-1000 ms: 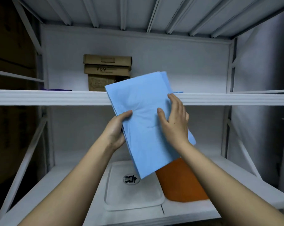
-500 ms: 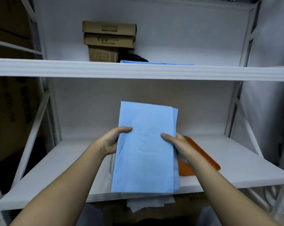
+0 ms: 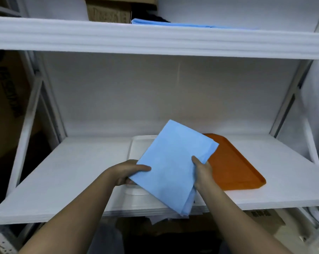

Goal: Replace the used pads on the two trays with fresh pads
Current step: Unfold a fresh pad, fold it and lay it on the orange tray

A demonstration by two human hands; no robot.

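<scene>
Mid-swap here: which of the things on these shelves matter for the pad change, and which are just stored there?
Part of the job:
- folded blue pads, held by left hand and right hand
- white tray
- orange tray
- spare blue pads on the upper shelf

Just stored:
- cardboard boxes on the upper shelf
- cardboard box below the lower shelf

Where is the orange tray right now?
In the head view, the orange tray lies flat on the lower shelf, right of centre, beside the white tray; the folded blue pads held in both hands cover its near-left corner.
</scene>
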